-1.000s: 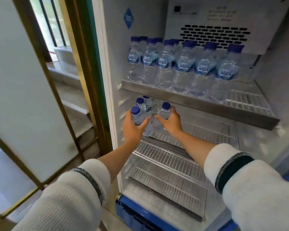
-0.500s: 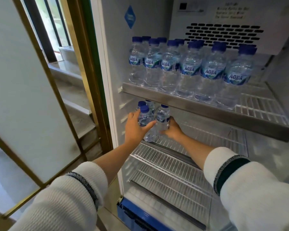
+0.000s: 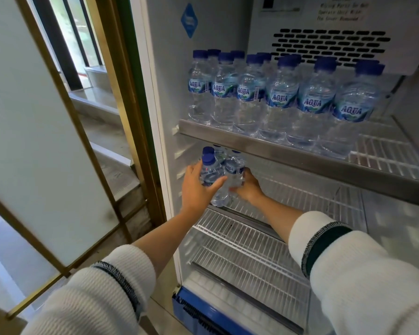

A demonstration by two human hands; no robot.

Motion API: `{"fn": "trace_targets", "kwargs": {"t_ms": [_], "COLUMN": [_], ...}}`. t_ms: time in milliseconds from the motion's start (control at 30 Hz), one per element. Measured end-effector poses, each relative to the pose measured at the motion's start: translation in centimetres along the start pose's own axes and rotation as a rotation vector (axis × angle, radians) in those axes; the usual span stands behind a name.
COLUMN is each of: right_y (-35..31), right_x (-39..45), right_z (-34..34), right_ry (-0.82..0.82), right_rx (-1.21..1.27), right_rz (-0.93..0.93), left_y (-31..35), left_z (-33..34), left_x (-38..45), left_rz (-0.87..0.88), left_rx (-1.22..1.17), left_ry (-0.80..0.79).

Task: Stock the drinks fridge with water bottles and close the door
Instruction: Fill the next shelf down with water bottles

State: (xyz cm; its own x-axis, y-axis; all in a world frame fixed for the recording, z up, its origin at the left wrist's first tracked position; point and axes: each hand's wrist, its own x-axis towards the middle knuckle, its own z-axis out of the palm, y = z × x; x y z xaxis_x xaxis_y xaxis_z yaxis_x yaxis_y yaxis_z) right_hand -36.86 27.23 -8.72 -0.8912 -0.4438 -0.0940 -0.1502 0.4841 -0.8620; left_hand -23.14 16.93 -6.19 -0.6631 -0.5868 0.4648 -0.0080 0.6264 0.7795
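Observation:
The open drinks fridge [image 3: 160,97] is in front of me. Its top shelf [image 3: 288,151] carries several blue-capped Aqua water bottles [image 3: 281,100] in rows. On the left of the middle wire shelf [image 3: 312,194], my left hand [image 3: 196,189] is wrapped around a water bottle [image 3: 211,172] standing at the shelf's front edge. My right hand [image 3: 248,187] grips a second bottle [image 3: 234,168] right beside it. Two more bottles [image 3: 215,151] stand just behind, partly hidden under the top shelf.
The lower wire shelf [image 3: 247,257] holds nothing. A blue trim [image 3: 203,313] runs along the fridge's bottom front. To the left is a gold-framed glass panel [image 3: 34,141], with stone steps [image 3: 107,131] behind it. A vent grille [image 3: 329,44] sits at the fridge's top back.
Both hands have pushed their bottles deeper and lower onto the middle shelf, settling them upright next to the two bottles at the back left.

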Motion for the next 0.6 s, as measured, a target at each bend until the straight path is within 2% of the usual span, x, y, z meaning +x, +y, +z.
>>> {"fn": "trace_targets", "kwargs": {"t_ms": [200,333,467,600], "right_y": [-0.6,0.8,2.9,4.2], "right_x": [0.1,-1.6,-3.5,-5.1], "right_z": [-0.8,-1.1,-1.5,-1.9], "right_ry": [-0.088,-0.063,-0.060,-0.055], "right_rx": [-0.093,-0.158,-0.220,-0.294], "right_rz": [0.006,-0.008,-0.051,-0.132], "left_y": [0.1,1.3,2.0,2.1], "left_z": [0.8,2.1,3.4,4.1], "left_x": [0.0,0.5,0.8,0.6], "left_rz": [-0.016,0.013,-0.072,-0.080], "left_rx": [0.062,0.096,0.105,0.166], "left_ry": [0.005,0.007,0.045,0.061]}}
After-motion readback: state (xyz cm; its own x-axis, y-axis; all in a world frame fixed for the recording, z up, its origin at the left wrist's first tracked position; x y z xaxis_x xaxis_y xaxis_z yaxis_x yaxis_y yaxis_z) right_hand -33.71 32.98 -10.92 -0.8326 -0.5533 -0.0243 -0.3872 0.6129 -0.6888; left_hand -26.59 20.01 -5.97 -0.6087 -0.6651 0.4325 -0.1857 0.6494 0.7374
